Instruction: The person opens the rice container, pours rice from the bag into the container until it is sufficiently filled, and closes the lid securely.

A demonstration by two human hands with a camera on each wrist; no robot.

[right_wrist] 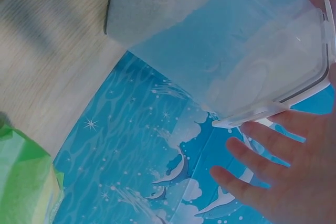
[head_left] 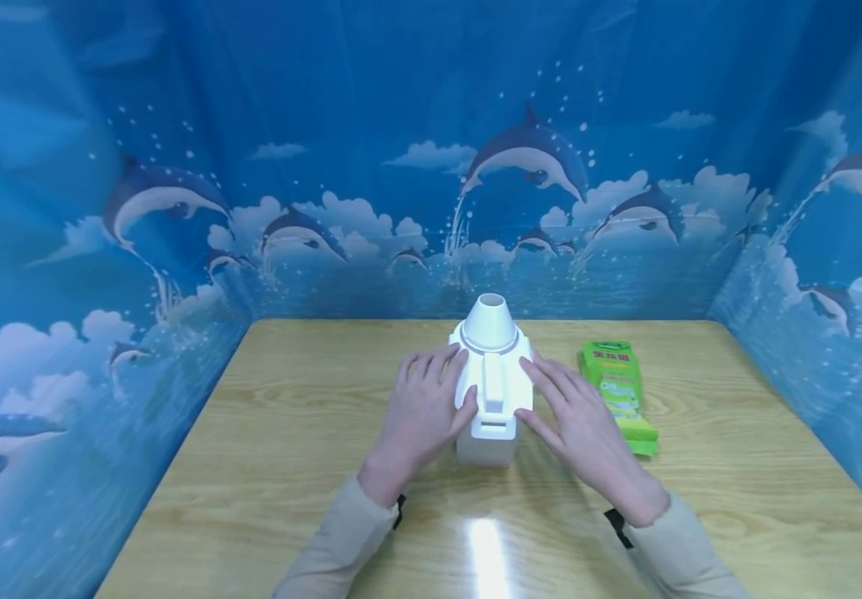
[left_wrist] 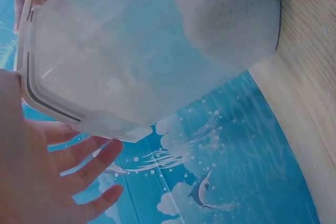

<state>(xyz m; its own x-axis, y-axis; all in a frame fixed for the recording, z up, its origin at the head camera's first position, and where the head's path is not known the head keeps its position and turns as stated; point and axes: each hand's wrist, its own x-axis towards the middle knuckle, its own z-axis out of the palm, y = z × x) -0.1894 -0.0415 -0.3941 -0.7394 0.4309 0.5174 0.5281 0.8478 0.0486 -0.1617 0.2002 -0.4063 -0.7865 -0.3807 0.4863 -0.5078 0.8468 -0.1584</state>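
A translucent storage container stands upright on the table, its white lid topped by a white cone-shaped cup. Pale, grainy contents lie in its bottom. My left hand rests along the lid's left edge with fingers spread and fairly straight. On the opposite edge, my right hand touches the lid in much the same way. Side flaps of the lid, such as the flap in the left wrist view and the flap in the right wrist view, lie by the fingertips.
A green printed packet lies on the wooden table, just right of my right hand. Blue dolphin-print sheeting rises behind the table and along both sides.
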